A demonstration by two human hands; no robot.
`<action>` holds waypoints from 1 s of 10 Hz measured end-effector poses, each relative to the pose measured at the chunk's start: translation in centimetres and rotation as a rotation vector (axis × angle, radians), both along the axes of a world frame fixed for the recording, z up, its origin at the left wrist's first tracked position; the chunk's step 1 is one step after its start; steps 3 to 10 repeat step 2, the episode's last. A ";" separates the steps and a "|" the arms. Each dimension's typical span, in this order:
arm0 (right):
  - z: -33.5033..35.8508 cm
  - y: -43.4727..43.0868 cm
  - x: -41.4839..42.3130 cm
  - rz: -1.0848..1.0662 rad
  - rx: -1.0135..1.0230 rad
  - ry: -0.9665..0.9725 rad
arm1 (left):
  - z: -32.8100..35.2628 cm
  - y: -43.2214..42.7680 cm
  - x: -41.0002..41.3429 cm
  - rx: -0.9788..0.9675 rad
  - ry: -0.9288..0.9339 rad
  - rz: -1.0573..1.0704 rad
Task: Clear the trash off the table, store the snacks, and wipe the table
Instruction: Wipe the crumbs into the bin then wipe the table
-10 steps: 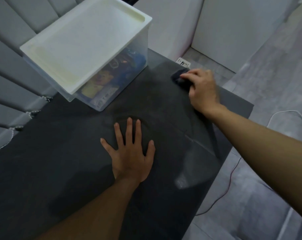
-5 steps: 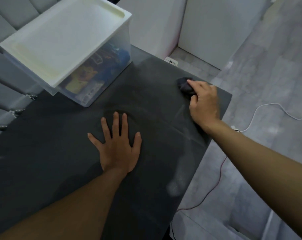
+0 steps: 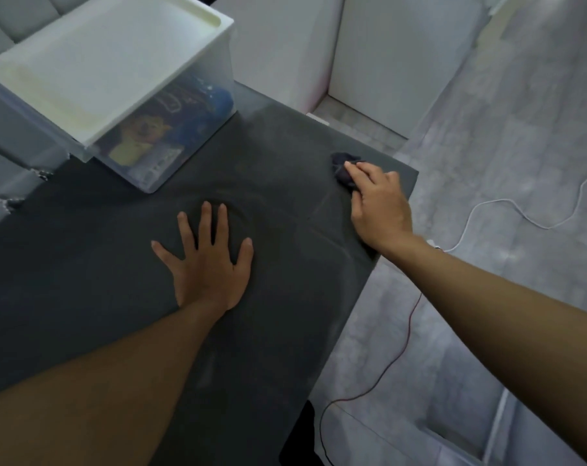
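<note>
A dark grey table (image 3: 285, 331) fills the lower left of the head view. My left hand (image 3: 208, 260) lies flat on it near the middle, fingers straight and spread. My right hand (image 3: 379, 203) grips a small dark cloth (image 3: 341, 166) and presses it on the table near the far right corner; most of the cloth is hidden under my fingers. A clear storage box (image 3: 171, 136) with a white lid (image 3: 107, 62) stands at the table's back left, with colourful snack packets (image 3: 140, 139) visible through its wall.
The table's right edge drops to a grey floor (image 3: 487, 163), where a white cable (image 3: 520, 213) and a thin red cable (image 3: 386, 371) lie. White cabinets (image 3: 386, 62) stand beyond the far corner. Grey padded panels (image 3: 2, 163) line the left.
My right hand has drawn the cloth from the far edge towards the table's right corner. My left hand has stayed flat in the same spot. The view has shifted right.
</note>
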State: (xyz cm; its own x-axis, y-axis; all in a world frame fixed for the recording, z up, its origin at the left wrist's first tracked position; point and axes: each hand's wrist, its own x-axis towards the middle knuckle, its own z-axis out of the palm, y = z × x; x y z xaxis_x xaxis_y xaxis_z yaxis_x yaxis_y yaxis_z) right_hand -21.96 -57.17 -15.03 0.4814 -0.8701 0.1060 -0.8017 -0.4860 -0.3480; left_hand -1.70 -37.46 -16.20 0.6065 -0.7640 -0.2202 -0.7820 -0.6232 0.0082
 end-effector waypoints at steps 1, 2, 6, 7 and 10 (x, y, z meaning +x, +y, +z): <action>1.2 0.3 0.0 0.025 0.072 0.172 | 0.3 0.2 0.3 0.008 0.069 0.012; 3.4 0.8 0.2 0.033 0.137 0.331 | 1.6 0.0 0.9 0.070 0.178 -0.008; 3.4 0.8 0.2 0.033 0.137 0.331 | 1.6 0.0 0.9 0.070 0.178 -0.008; 3.4 0.8 0.2 0.033 0.137 0.331 | 1.6 0.0 0.9 0.070 0.178 -0.008; 3.4 0.8 0.2 0.033 0.137 0.331 | 1.6 0.0 0.9 0.070 0.178 -0.008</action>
